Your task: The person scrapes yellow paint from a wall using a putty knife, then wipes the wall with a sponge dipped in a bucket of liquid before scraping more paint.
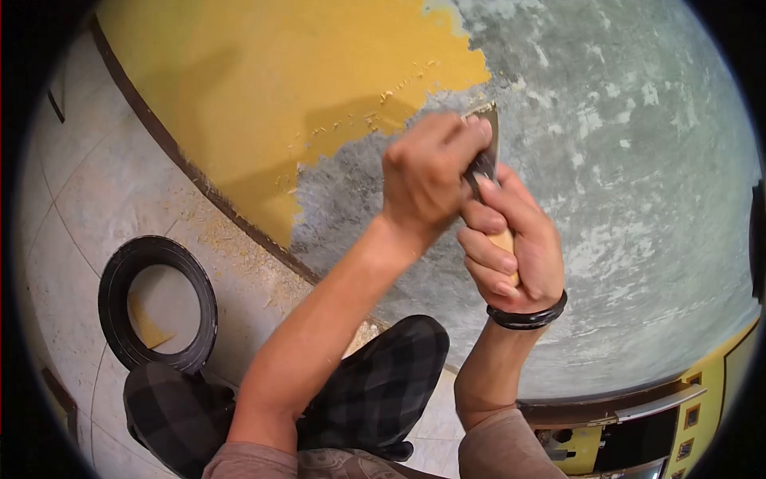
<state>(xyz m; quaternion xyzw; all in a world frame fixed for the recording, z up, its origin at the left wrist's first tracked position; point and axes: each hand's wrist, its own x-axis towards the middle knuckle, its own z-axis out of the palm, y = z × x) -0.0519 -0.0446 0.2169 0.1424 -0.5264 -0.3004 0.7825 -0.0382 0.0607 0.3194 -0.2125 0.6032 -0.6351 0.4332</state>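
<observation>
Head view first: my right hand (511, 247) has its fingers curled tight around the pale wooden handle (504, 243) of a scraper (487, 148), and my left hand (427, 180) sits just above it at about eleven o'clock, fingers pressed together over the neck of the tool. I see the flat metal blade poking out past the left fingertips, its edge against the wall (622, 160). A black band (528, 319) rings my right wrist.

Around the blade the wall is bare, rough grey plaster, mottled with paler patches. At ten o'clock from the hands lies the remaining yellow paint (279, 72), smooth, with a ragged, flaking border.

Below the wall, a dark baseboard (183, 168) runs diagonally, and pale floor tiles (96, 191) carry a scatter of yellow paint flakes (231, 239). At eight o'clock a black ring-shaped object (112, 295) lies flat; inside it I see only tile and one yellow scrap. My checked trousers (383, 383) fill six o'clock.
</observation>
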